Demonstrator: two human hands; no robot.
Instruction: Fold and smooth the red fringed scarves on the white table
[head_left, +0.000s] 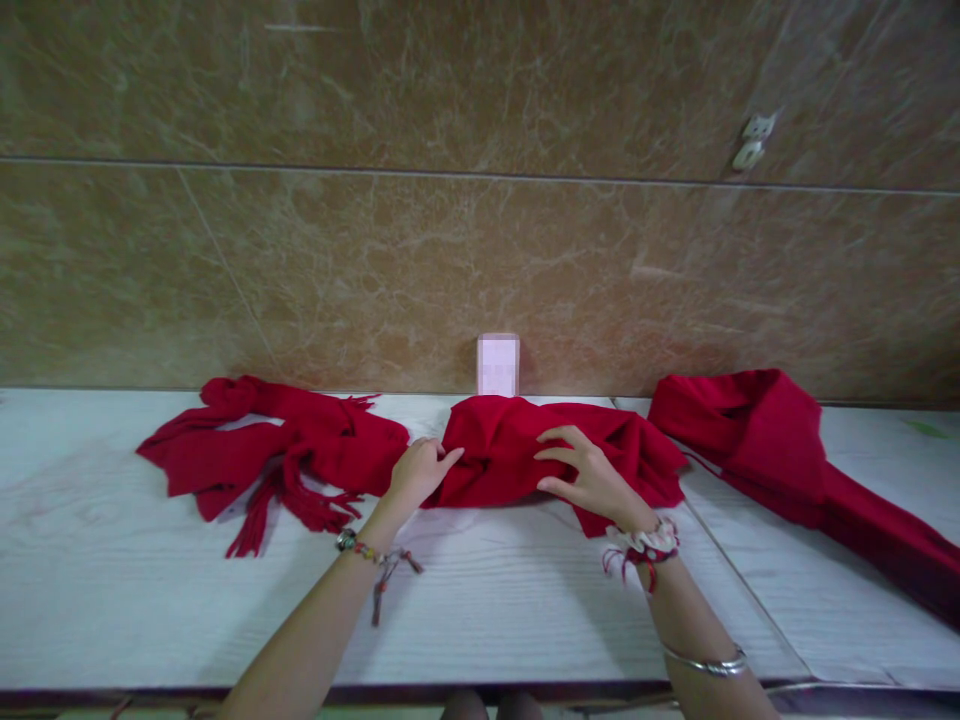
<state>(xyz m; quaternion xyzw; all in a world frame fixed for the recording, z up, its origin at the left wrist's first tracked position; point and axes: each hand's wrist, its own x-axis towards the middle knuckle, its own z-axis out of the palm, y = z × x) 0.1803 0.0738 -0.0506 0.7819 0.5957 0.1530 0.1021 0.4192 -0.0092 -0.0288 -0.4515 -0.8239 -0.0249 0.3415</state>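
A red scarf (495,460) lies bunched on the white tabletop between my hands. My left hand (421,468) is closed at its left end, thumb pointing right across the cloth and fingertips partly hidden. Over the right half of this cloth, my right hand (585,472) has its fingers apart and lightly bent, touching or just above the folds. To the left lies a crumpled red fringed piece (285,450), which reaches my left hand; whether the two are joined is hidden there. Another folded red length (757,440) lies to the right and trails toward the right edge.
A white-wood-grained table (187,620) runs along a brown marbled tile wall (420,260). A phone-like pale rectangle (498,366), blurred out, leans against the wall behind the middle cloth. A small white cat-shaped hook (754,142) is on the wall. A seam crosses the tabletop at right.
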